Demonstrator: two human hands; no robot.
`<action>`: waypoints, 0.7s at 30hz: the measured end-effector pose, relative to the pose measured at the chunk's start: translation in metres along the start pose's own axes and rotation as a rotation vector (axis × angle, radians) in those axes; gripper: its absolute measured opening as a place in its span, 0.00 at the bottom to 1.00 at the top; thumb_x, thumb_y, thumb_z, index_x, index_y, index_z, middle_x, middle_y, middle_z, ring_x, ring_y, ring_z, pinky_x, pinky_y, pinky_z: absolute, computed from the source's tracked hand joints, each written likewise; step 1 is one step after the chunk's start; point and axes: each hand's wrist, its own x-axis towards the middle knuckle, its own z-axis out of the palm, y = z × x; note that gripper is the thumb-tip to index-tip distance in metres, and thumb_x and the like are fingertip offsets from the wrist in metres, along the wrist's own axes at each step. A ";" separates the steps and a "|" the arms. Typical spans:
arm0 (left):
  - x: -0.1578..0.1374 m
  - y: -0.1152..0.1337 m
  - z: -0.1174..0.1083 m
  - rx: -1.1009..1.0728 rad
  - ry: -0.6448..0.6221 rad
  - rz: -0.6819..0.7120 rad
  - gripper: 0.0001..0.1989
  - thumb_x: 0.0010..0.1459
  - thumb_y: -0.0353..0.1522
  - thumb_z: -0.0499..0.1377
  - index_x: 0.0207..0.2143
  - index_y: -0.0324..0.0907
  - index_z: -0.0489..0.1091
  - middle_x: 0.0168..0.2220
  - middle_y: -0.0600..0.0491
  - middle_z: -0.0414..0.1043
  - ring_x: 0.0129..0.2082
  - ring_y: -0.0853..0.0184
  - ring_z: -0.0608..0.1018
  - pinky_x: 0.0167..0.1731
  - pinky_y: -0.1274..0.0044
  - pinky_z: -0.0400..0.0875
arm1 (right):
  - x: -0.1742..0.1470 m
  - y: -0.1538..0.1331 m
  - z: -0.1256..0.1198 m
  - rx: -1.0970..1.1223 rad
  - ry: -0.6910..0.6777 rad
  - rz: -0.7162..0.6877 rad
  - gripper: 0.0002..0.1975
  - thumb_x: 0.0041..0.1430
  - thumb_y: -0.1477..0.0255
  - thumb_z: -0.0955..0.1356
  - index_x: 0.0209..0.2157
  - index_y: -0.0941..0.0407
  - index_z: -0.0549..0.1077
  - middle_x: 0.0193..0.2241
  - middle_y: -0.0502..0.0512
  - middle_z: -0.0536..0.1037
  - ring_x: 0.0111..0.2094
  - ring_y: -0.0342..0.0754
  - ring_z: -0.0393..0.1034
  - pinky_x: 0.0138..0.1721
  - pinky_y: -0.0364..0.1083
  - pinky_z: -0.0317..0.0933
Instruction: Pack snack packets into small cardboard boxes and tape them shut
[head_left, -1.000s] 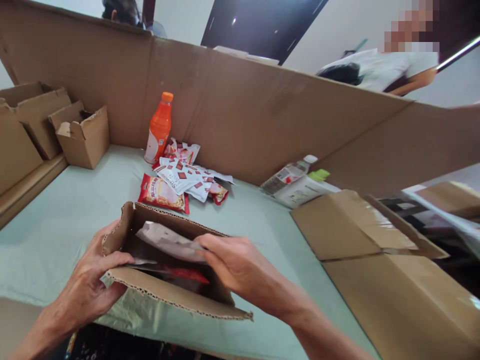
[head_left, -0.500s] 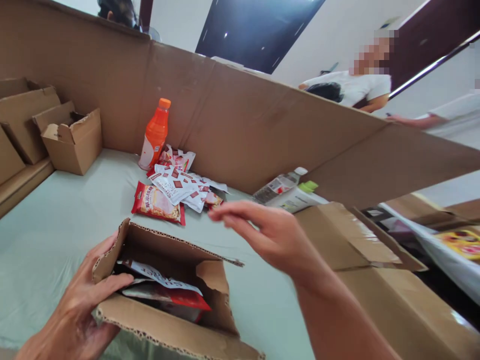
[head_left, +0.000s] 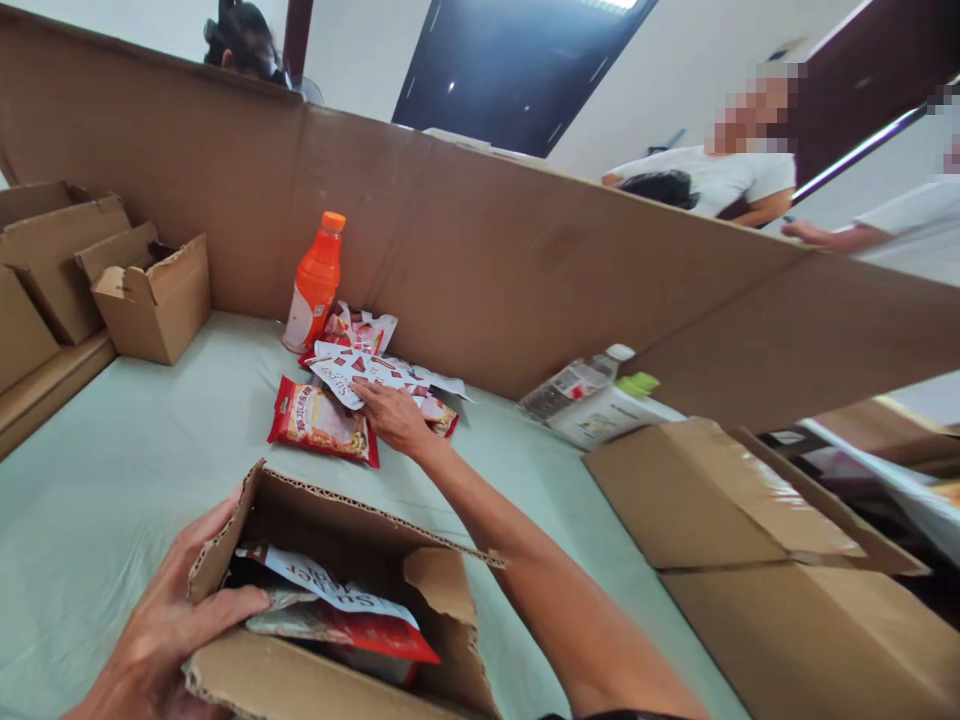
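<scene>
My left hand [head_left: 176, 610] grips the left end of an open cardboard box [head_left: 360, 495], its thumb hooked over the inside edge. Inside the box lie a white packet [head_left: 337, 580] with dark lettering and a red-and-grey packet [head_left: 352, 630]. Farther out, my right hand [head_left: 394, 415] reaches over a pile of snack packets. Its stretched fingertips rest on a white packet [head_left: 341, 370] with brown squares; the thumb is hidden. Just left of that hand lies a red-and-cream snack packet [head_left: 322, 420]. An orange drink bottle [head_left: 315, 285] stands upright behind the pile.
Small cardboard boxes [head_left: 154, 300] stand at the left. On the right, a clear bottle [head_left: 577, 385] and a white bottle with a green cap [head_left: 615, 415] lie near larger cartons [head_left: 697, 500]. A tall cardboard wall [head_left: 480, 260] runs behind, with people beyond it.
My right hand has moved forward and left, from above the box's right side onto the packet pile. My left hand still holds the box.
</scene>
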 end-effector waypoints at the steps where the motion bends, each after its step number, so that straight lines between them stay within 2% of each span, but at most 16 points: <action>1: 0.001 0.001 0.000 -0.020 0.011 0.001 0.31 0.59 0.24 0.61 0.61 0.62 0.70 0.78 0.56 0.45 0.70 0.47 0.68 0.60 0.56 0.77 | -0.004 0.002 -0.007 0.035 0.034 0.022 0.24 0.67 0.77 0.63 0.61 0.54 0.75 0.62 0.63 0.77 0.60 0.58 0.73 0.59 0.56 0.66; 4: 0.006 0.004 0.000 -0.033 0.020 -0.001 0.23 0.62 0.25 0.59 0.56 0.55 0.75 0.77 0.52 0.49 0.71 0.47 0.65 0.63 0.56 0.74 | -0.030 0.006 -0.035 0.140 0.152 0.102 0.23 0.71 0.74 0.58 0.61 0.55 0.74 0.52 0.61 0.83 0.52 0.55 0.78 0.54 0.54 0.70; 7: 0.009 0.007 -0.002 -0.011 0.005 0.017 0.19 0.63 0.27 0.60 0.53 0.53 0.77 0.76 0.52 0.50 0.72 0.48 0.64 0.64 0.57 0.73 | -0.076 0.000 -0.072 0.393 0.375 0.115 0.26 0.74 0.68 0.53 0.63 0.54 0.71 0.52 0.61 0.83 0.52 0.54 0.78 0.51 0.55 0.72; 10: 0.009 0.010 -0.005 0.012 -0.009 0.008 0.18 0.63 0.27 0.60 0.52 0.53 0.78 0.76 0.52 0.49 0.71 0.47 0.65 0.63 0.56 0.73 | -0.135 -0.017 -0.103 0.953 0.749 0.045 0.17 0.69 0.61 0.65 0.56 0.43 0.77 0.51 0.55 0.83 0.56 0.56 0.77 0.53 0.58 0.73; 12: 0.008 0.011 -0.006 0.020 -0.020 -0.013 0.17 0.63 0.27 0.60 0.51 0.52 0.79 0.77 0.52 0.49 0.70 0.48 0.66 0.64 0.57 0.73 | -0.174 -0.032 -0.109 1.132 0.856 0.052 0.12 0.64 0.62 0.72 0.49 0.38 0.80 0.50 0.49 0.84 0.56 0.56 0.77 0.55 0.60 0.73; 14: 0.006 0.011 -0.006 0.022 -0.015 -0.020 0.15 0.64 0.29 0.60 0.50 0.51 0.80 0.76 0.53 0.49 0.69 0.49 0.68 0.65 0.59 0.71 | -0.206 -0.045 -0.103 1.151 0.872 0.071 0.09 0.64 0.64 0.73 0.45 0.37 0.82 0.46 0.47 0.85 0.52 0.56 0.80 0.54 0.60 0.74; 16: 0.005 0.010 -0.007 0.022 -0.016 -0.012 0.14 0.63 0.29 0.61 0.49 0.50 0.80 0.76 0.52 0.50 0.69 0.49 0.68 0.65 0.60 0.71 | -0.226 -0.055 -0.088 1.090 0.814 0.062 0.08 0.65 0.65 0.73 0.45 0.40 0.83 0.43 0.49 0.87 0.47 0.55 0.82 0.50 0.56 0.76; 18: 0.005 0.009 -0.007 0.021 -0.012 0.009 0.15 0.63 0.29 0.61 0.50 0.50 0.80 0.76 0.51 0.52 0.70 0.49 0.67 0.65 0.58 0.71 | -0.233 -0.062 -0.072 0.995 0.707 0.034 0.09 0.68 0.66 0.71 0.47 0.43 0.83 0.42 0.51 0.87 0.44 0.53 0.83 0.46 0.51 0.78; 21: 0.005 0.007 -0.007 0.040 0.018 0.053 0.15 0.62 0.28 0.61 0.49 0.49 0.79 0.75 0.49 0.55 0.70 0.48 0.67 0.64 0.56 0.72 | -0.229 -0.069 -0.058 0.806 0.456 -0.066 0.14 0.73 0.67 0.66 0.54 0.45 0.81 0.50 0.53 0.85 0.51 0.53 0.82 0.53 0.52 0.76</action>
